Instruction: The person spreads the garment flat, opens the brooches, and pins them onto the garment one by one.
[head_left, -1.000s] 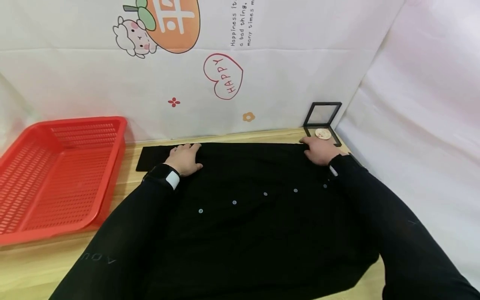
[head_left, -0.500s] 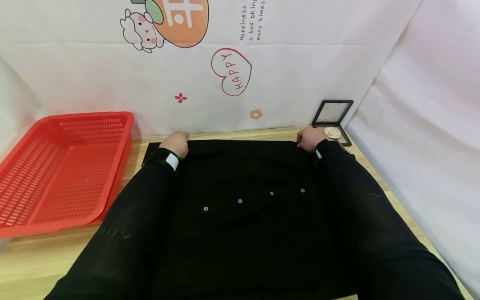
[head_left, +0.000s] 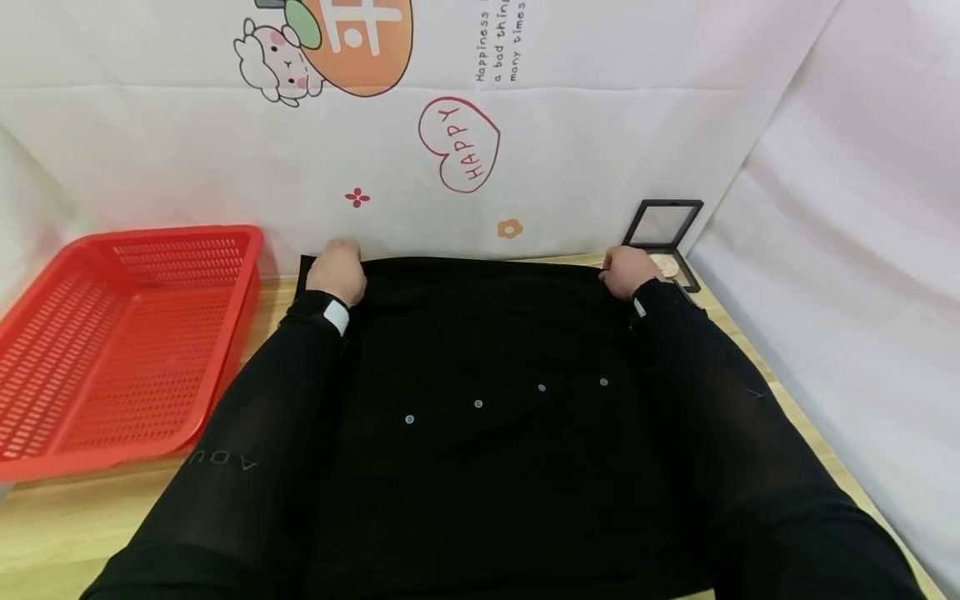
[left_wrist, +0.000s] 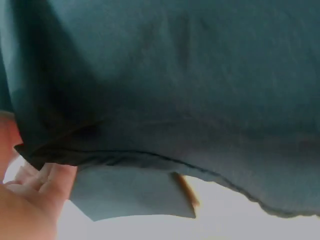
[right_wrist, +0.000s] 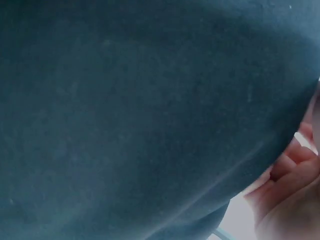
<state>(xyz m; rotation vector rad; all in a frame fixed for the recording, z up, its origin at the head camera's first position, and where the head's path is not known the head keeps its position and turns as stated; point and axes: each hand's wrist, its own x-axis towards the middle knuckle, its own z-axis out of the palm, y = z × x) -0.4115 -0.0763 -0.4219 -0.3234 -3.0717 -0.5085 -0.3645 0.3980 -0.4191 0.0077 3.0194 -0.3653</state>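
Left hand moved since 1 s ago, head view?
Yes. Against the red flower printed on the backdrop, the left hand has shifted left and up in the image.

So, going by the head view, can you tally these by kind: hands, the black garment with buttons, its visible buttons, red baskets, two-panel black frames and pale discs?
Hands: 2 (left hand, right hand)
Black garment: 1
Visible buttons: 4
Red basket: 1
Two-panel black frame: 1
Pale disc: 1
Total: 10
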